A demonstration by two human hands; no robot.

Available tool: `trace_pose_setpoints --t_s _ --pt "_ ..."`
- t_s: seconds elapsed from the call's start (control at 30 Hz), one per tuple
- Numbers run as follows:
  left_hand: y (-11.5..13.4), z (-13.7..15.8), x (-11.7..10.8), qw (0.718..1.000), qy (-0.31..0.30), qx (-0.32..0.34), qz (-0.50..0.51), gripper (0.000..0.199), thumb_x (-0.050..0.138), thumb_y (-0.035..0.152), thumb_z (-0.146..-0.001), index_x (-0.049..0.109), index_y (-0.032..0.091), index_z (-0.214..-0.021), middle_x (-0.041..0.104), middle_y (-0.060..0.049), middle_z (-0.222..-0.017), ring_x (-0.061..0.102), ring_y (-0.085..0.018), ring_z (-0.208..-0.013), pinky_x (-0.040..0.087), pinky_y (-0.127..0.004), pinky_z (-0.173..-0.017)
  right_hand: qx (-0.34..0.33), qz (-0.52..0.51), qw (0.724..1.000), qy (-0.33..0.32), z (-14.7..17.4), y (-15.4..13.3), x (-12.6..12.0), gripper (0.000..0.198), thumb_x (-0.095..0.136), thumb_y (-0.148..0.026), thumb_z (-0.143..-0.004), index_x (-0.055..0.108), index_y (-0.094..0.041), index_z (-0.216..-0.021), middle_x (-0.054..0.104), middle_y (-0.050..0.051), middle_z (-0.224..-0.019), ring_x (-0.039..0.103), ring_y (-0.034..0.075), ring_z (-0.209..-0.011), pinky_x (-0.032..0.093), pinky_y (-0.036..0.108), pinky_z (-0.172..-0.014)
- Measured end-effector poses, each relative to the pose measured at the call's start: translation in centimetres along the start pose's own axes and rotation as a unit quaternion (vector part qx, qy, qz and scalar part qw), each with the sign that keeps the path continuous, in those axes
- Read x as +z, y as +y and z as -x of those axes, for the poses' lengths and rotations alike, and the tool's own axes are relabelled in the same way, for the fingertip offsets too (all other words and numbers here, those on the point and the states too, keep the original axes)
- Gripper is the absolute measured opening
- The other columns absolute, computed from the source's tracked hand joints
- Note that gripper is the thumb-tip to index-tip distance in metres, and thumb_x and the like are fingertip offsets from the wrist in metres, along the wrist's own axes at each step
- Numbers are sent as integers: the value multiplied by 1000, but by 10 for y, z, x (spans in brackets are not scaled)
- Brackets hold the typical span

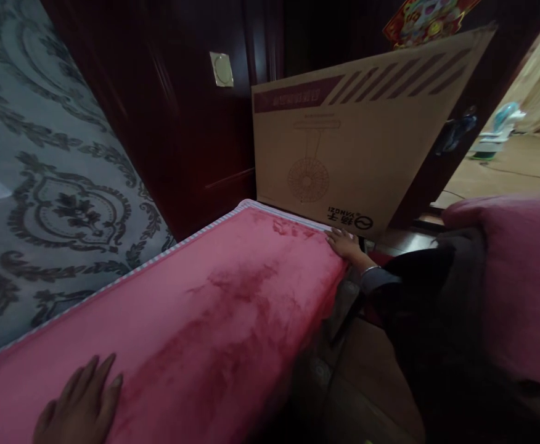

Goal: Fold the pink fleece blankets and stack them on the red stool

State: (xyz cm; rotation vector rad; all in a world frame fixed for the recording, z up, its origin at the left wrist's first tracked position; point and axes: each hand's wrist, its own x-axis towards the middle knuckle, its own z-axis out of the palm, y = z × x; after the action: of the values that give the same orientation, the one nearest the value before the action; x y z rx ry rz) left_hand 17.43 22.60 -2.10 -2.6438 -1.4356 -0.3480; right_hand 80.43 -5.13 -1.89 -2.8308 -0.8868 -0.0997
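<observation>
A pink plush cover (159, 259) lies over a long, raised flat surface, with darker brushed patches across its pile. A striped edge (196, 231) shows along the wall side and the far end. My left hand (78, 404) rests flat on the cover at the lower left, fingers slightly spread. At the far right corner, my right hand (345, 245) lies over the edge with its fingers stretched out, a bracelet on the wrist and a dark sleeve behind it. I see nothing held in either hand.
A large cardboard box (367, 142) with a printed fan stands upside down beyond the far end, against dark red wooden doors (191, 135). Patterned wallpaper (76, 209) borders the left. Another pink plush piece (524, 290) is at right. Tiled floor (367, 370) shows below.
</observation>
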Motion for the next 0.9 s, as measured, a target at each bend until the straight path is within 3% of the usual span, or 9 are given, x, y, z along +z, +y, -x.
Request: trace_pose_setpoints --t_s 0.17,0.23,0.33,0.4,0.5,0.6,0.7,0.83,0.9 --pt "22 2 -22 999 -27 -5 -40 75 12 46 -92 50 10 -144 46 -17 -153 37 -34 -144 35 -58 -111 -52 -19 998 43 62 -49 -2 56 22 -37 -104 39 -19 -154 37 15 -158 28 35 -146 26 63 -114" --pt "27 3 -28 999 -30 0 -36 74 13 45 -92 49 8 -145 45 -19 -153 36 -35 -144 36 -59 -110 -142 -38 988 35 110 -77 7 51 27 -42 -104 46 -28 -150 42 5 -156 31 24 -146 24 48 -119" --pt "33 4 -35 999 -27 4 -23 73 13 44 -94 48 7 -145 45 -21 -152 36 -37 -144 36 -60 -109 -371 -113 921 29 173 -110 25 52 30 -52 -104 45 -32 -151 39 4 -158 29 24 -147 18 50 -121" --pt "36 4 -39 999 -26 3 -20 73 11 45 -95 48 6 -145 44 -22 -153 36 -38 -143 37 -61 -108 -424 -116 898 28 189 -115 32 54 32 -55 -104 44 -32 -151 38 4 -159 28 25 -148 18 51 -121" --pt "39 4 -42 999 -29 0 -27 71 12 43 -96 48 6 -145 44 -22 -153 37 -38 -143 38 -60 -107 -359 -82 929 33 169 -93 28 49 31 -44 -106 47 -28 -149 39 4 -158 29 25 -148 19 49 -120" --pt "41 4 -42 998 -36 -8 -44 67 14 41 -97 47 8 -146 43 -20 -154 37 -36 -143 37 -59 -108 -200 -39 979 28 132 -57 14 47 31 -32 -106 48 -27 -149 38 3 -158 27 25 -148 23 48 -119" --pt "42 4 -41 998 -35 -3 -55 66 14 41 -99 46 9 -147 43 -20 -154 37 -35 -143 37 -57 -109 -76 -23 996 27 113 -35 1 48 29 -31 -106 44 -25 -151 35 7 -160 26 30 -148 28 55 -114" --pt "41 6 -42 998 -6 11 -54 63 16 39 -100 49 7 -144 46 -22 -151 41 -35 -140 37 -54 -109 -25 -20 998 46 123 -50 -6 49 27 -35 -106 48 -22 -148 39 14 -157 30 38 -145 34 64 -106" --pt "44 8 -46 999 5 20 -49 60 19 37 -100 50 7 -142 47 -22 -150 41 -35 -139 36 -54 -109 -64 -31 996 53 143 -75 -6 49 28 -36 -106 51 -22 -147 39 13 -157 30 36 -145 34 61 -108"
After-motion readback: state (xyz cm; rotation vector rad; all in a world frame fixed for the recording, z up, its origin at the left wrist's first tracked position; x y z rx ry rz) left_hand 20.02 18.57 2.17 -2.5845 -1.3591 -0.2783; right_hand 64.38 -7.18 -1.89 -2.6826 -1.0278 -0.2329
